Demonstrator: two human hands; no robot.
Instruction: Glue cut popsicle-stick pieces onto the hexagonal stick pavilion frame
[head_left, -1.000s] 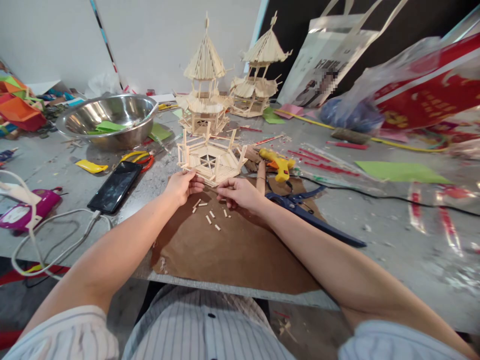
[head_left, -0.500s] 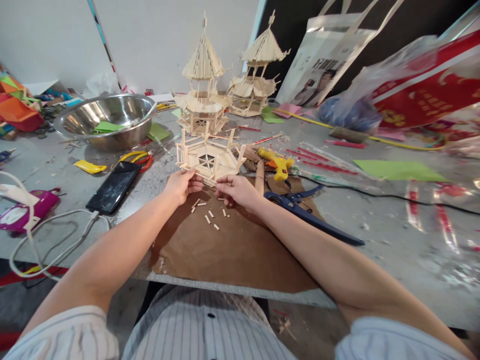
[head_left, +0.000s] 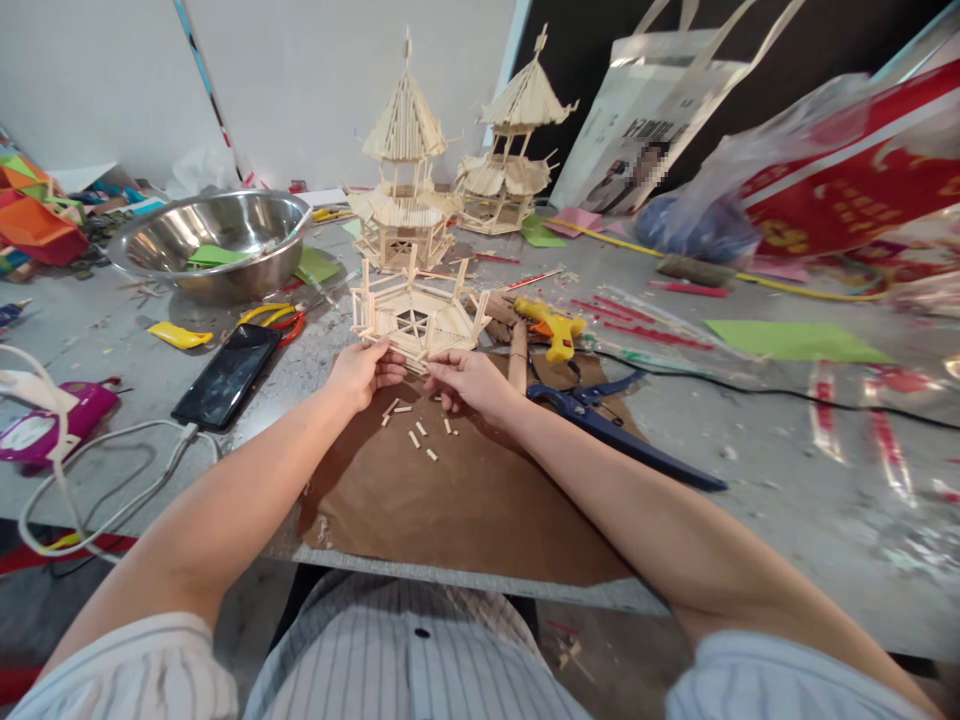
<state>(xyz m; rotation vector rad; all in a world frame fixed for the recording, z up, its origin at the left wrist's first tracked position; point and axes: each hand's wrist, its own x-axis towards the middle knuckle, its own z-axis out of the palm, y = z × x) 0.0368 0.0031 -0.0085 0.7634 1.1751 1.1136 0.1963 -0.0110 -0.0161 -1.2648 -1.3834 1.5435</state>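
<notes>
A many-sided frame of pale wooden sticks point(head_left: 442, 322), with short posts standing round its edge, is at the far side of the brown sheet point(head_left: 465, 510). My left hand point(head_left: 366, 374) grips its near left edge between thumb and fingers. At the near edge, a little to the right, my right hand point(head_left: 469, 382) is closed in a pinch; its fingertips touch the frame, and whether a small piece sits between them is hidden. Several short cut stick pieces point(head_left: 415, 438) lie on the sheet just below my hands.
Two stick pagodas point(head_left: 409, 130) stand behind. To the left are a steel bowl point(head_left: 210, 240), a black phone point(head_left: 228, 376) and orange-handled pliers point(head_left: 289, 322). A yellow glue gun point(head_left: 555, 330) and a blue cutter point(head_left: 600, 425) lie right, with a green paper sheet point(head_left: 795, 341) beyond.
My right hand has shifted very slightly left along the frame's near edge. The left hand keeps its grip, and the frame stays in place.
</notes>
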